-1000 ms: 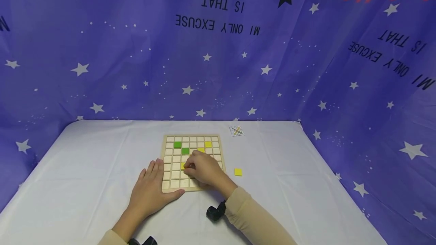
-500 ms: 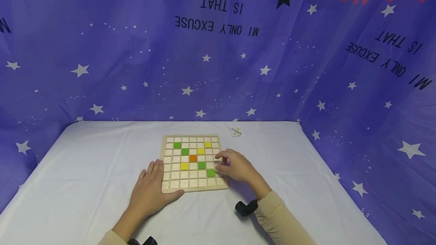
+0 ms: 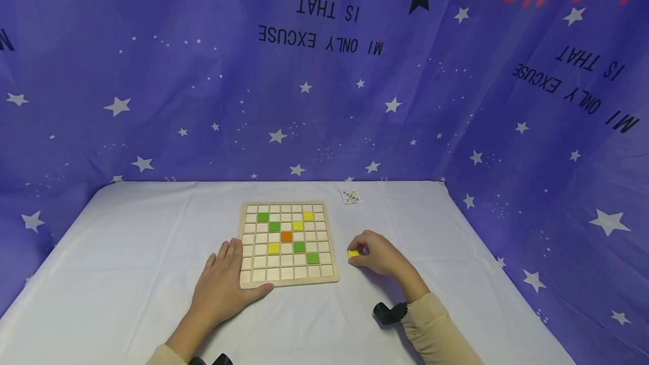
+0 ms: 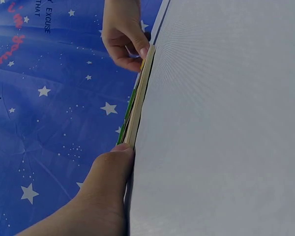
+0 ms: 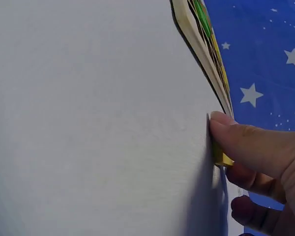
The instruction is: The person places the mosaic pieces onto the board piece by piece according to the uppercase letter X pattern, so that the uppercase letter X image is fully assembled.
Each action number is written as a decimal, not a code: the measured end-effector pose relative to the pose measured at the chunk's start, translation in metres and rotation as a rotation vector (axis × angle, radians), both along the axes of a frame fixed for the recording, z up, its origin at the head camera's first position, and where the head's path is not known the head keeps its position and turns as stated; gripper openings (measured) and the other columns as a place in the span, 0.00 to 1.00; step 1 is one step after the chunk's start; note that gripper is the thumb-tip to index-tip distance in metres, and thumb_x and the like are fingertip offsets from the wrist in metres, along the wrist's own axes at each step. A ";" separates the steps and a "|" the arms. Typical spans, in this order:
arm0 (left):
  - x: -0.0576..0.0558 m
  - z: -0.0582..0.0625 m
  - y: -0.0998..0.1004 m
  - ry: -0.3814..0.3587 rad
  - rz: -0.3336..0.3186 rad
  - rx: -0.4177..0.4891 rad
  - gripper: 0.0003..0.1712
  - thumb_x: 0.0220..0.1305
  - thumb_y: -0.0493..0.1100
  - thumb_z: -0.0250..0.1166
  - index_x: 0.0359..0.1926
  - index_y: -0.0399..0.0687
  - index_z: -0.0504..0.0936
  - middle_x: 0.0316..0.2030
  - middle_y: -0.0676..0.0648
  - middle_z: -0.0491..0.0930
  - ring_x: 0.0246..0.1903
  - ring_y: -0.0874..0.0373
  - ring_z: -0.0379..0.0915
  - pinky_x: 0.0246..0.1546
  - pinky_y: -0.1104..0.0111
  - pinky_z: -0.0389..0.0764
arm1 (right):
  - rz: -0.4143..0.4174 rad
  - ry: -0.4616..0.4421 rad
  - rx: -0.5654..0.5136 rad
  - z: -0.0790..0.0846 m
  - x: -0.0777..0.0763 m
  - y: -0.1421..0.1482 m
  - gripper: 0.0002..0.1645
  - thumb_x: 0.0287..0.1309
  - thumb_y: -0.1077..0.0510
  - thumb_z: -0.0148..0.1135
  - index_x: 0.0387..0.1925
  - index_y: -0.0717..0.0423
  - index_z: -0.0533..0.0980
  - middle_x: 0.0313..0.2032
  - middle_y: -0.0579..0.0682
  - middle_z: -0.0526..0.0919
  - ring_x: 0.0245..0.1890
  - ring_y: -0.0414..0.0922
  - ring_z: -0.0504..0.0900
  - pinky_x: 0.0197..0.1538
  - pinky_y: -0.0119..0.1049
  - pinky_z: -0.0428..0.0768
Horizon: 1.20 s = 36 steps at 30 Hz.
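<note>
A square wooden grid board (image 3: 319, 282) lies on the table with pale cells. Several green tiles (image 3: 299, 246), three yellow tiles (image 3: 274, 248) and one orange tile (image 3: 286, 236) sit in its cells along two crossing diagonals. My left hand (image 3: 219, 280) lies flat with straight fingers along the board's left edge, its thumb at the near edge. To the right of the board, my right hand (image 3: 377, 253) pinches a loose yellow tile (image 3: 352, 253) between thumb and fingers. In the right wrist view that tile (image 5: 221, 156) shows just under the thumb, close over the white cloth.
A small card (image 3: 351, 196) printed with a coloured grid pattern lies behind the board to the right. White cloth (image 3: 127, 252) covers the table. A purple star-printed curtain (image 3: 228, 72) stands along the back and sides.
My right hand has left the yellow tile in the board's lower-left part and moved right, off the board, to pinch the loose yellow tile. The left hand has stayed in place.
</note>
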<state>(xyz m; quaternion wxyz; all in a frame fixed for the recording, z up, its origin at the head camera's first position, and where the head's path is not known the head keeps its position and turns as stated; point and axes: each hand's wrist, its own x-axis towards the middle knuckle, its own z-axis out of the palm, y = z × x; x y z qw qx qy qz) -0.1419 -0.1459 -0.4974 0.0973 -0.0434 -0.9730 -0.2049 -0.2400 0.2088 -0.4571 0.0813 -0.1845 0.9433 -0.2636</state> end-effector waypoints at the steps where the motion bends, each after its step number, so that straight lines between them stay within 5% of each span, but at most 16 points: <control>1: 0.000 0.000 0.000 0.000 0.000 0.001 0.76 0.45 0.86 0.59 0.74 0.27 0.53 0.74 0.30 0.57 0.74 0.35 0.52 0.72 0.42 0.53 | 0.002 -0.003 -0.003 0.000 0.000 0.000 0.10 0.51 0.54 0.76 0.35 0.44 0.82 0.31 0.40 0.77 0.34 0.39 0.74 0.39 0.33 0.73; 9: 0.001 -0.001 -0.001 0.002 0.002 0.001 0.76 0.45 0.86 0.59 0.74 0.28 0.53 0.73 0.30 0.57 0.74 0.35 0.52 0.72 0.42 0.54 | -0.012 0.002 -0.039 0.006 -0.003 -0.021 0.07 0.58 0.58 0.70 0.39 0.45 0.83 0.33 0.40 0.82 0.31 0.38 0.76 0.38 0.34 0.75; 16: 0.001 -0.001 -0.002 0.002 0.005 0.001 0.76 0.45 0.86 0.59 0.74 0.28 0.53 0.74 0.30 0.57 0.74 0.35 0.52 0.72 0.42 0.54 | 0.030 -0.006 -0.154 0.012 -0.002 -0.072 0.08 0.60 0.53 0.69 0.41 0.46 0.82 0.35 0.42 0.84 0.25 0.38 0.78 0.28 0.31 0.78; 27: 0.000 -0.003 -0.002 0.006 -0.006 0.005 0.76 0.45 0.86 0.59 0.74 0.28 0.54 0.74 0.30 0.57 0.74 0.35 0.52 0.73 0.42 0.53 | 0.181 0.035 -0.184 0.002 0.017 -0.164 0.07 0.60 0.48 0.69 0.40 0.41 0.82 0.33 0.32 0.83 0.28 0.29 0.77 0.35 0.24 0.76; 36: 0.000 -0.003 -0.002 -0.001 -0.012 -0.009 0.75 0.45 0.85 0.59 0.74 0.28 0.54 0.74 0.31 0.56 0.74 0.36 0.51 0.73 0.41 0.52 | 0.213 0.127 -0.126 -0.008 0.024 -0.190 0.07 0.60 0.48 0.69 0.40 0.39 0.84 0.35 0.31 0.86 0.35 0.24 0.78 0.42 0.22 0.77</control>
